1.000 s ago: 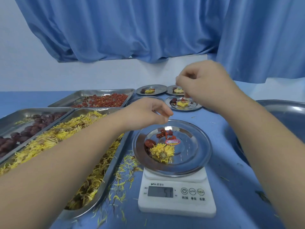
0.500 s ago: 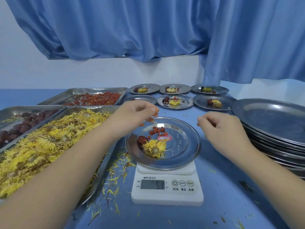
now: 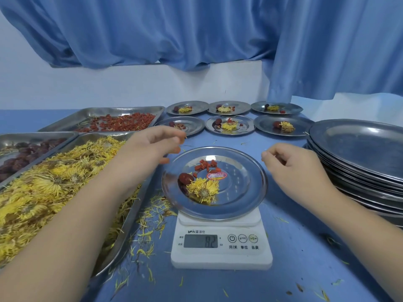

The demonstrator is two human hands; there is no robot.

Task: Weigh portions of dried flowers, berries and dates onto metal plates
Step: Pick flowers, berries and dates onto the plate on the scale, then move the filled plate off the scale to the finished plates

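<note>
The kitchen scale (image 3: 221, 256) sits nearest you on the blue tabletop (image 3: 305, 269), its display reading 8.2. On it rests a round metal plate (image 3: 242, 186) holding a dried chrysanthemum (image 3: 202, 189), a date (image 3: 185, 178) touching the flower's left side, and a few goji berries (image 3: 206, 165) just beyond them. Loose petals (image 3: 150, 216) lie left of the scale.

Your right hand (image 3: 292, 164) hovers just right of the plate, fingers curled. Your left hand (image 3: 152, 147) hovers by the plate's far-left rim, fingers loosely bent. You cannot tell whether either grip pinches anything.

At left stands a tray of chrysanthemums (image 3: 127, 227), beyond it a tray of dates (image 3: 13, 141) and a tray of goji berries (image 3: 98, 112). At right, a stack of empty plates (image 3: 359, 149). Farthest, six filled plates (image 3: 246, 127) stand in two rows.
</note>
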